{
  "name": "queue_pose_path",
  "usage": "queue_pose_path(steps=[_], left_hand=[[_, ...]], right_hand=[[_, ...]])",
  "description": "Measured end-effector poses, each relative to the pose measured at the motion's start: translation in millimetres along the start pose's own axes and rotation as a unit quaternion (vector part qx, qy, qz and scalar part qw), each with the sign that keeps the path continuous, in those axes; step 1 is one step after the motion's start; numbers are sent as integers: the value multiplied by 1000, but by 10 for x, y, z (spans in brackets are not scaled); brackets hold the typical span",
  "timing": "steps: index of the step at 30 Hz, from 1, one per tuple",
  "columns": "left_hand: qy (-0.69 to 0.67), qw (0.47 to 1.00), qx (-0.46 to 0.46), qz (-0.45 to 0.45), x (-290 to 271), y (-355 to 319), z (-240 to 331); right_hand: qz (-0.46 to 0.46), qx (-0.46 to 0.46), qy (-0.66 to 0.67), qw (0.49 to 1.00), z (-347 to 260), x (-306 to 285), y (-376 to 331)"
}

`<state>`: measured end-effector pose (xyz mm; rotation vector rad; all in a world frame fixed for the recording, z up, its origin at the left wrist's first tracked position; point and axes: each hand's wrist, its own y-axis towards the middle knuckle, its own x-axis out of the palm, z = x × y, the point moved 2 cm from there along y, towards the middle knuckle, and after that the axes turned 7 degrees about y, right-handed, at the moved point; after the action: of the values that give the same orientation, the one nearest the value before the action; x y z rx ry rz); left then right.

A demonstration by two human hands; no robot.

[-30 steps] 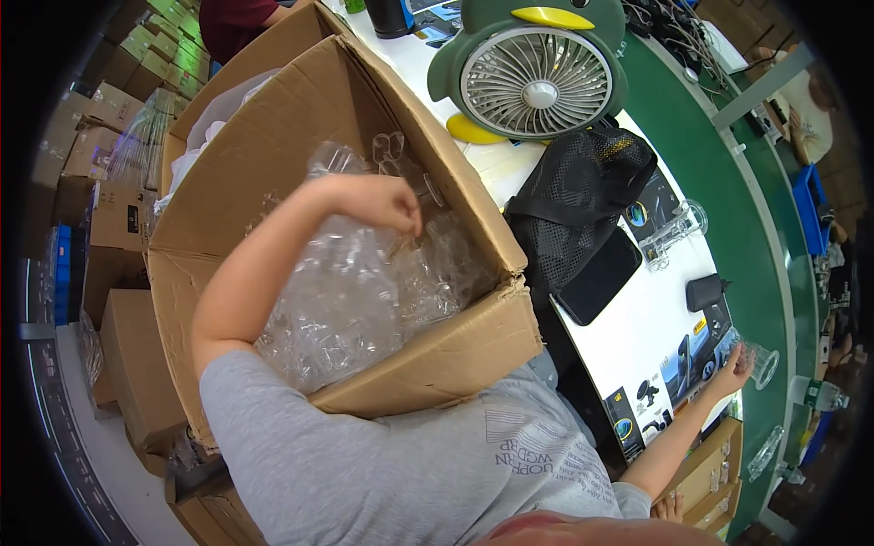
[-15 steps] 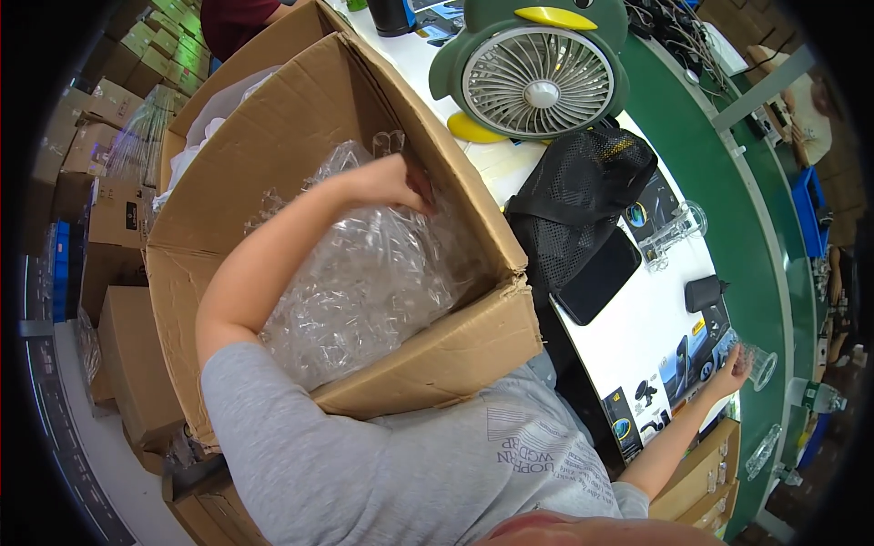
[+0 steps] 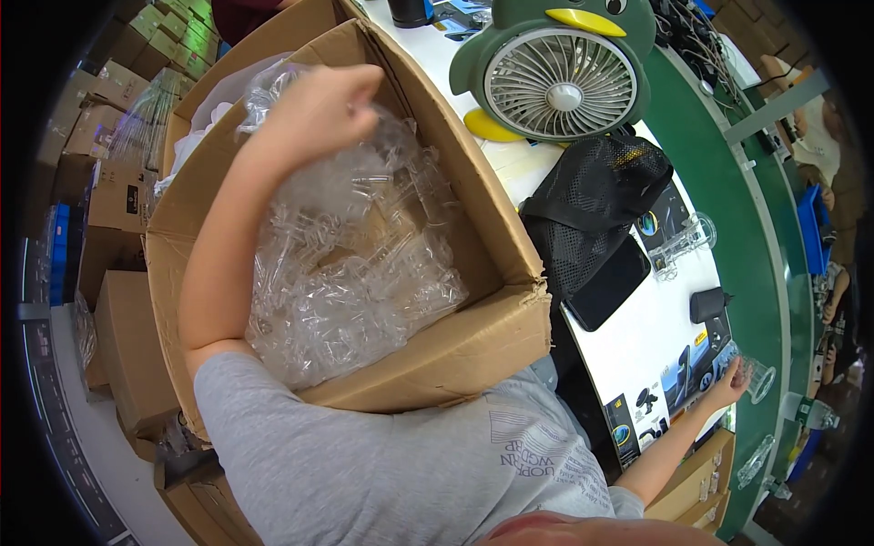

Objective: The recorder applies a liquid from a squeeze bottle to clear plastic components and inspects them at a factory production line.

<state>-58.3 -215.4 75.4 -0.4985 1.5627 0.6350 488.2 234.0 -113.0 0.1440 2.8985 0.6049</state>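
Inside a large open cardboard box (image 3: 428,364), my left hand (image 3: 332,109) is closed in a fist, with a crumpled clear plastic bag (image 3: 314,187) gathered at it. Its fingertips are turned away from sight. Under the bag lie several clear plastic pieces (image 3: 337,309), with a patch of brown cardboard showing among them. On the right, at the table's edge, my right hand (image 3: 726,387) grips a clear plastic piece with a round, ring-like base (image 3: 761,382). A similar clear piece (image 3: 683,246) lies on the white table beside a black phone (image 3: 608,284).
A green fan (image 3: 564,91) with yellow parts stands at the table's far end, near a black mesh bag (image 3: 592,182). A small black case (image 3: 706,305) sits by the right edge. Beyond is a green surface (image 3: 748,237) with more clear pieces. Cartons (image 3: 137,350) are stacked at left.
My left hand has moved up and left inside the box, drawing the plastic bag with it and uncovering clear pieces and cardboard. My right hand still holds its piece in nearly the same place.
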Motion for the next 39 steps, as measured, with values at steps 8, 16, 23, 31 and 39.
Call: queue_pose_path(steps=[8, 16, 23, 31, 39], left_hand=[[14, 926, 192, -325, 1394, -555, 649], [-140, 887, 252, -361, 1445, -298, 511], [-121, 990, 33, -60, 873, -49, -209], [126, 955, 212, -163, 956, -245, 576], [95, 888, 450, 1, 1752, -733, 1100]], right_hand=[[-4, -1, 20, 1000, 45, 30, 17], [-1, 3, 25, 1000, 30, 0, -4], [-2, 4, 17, 1000, 31, -11, 5], [-2, -10, 18, 1000, 27, -10, 6], [-1, -11, 16, 1000, 57, 8, 9]])
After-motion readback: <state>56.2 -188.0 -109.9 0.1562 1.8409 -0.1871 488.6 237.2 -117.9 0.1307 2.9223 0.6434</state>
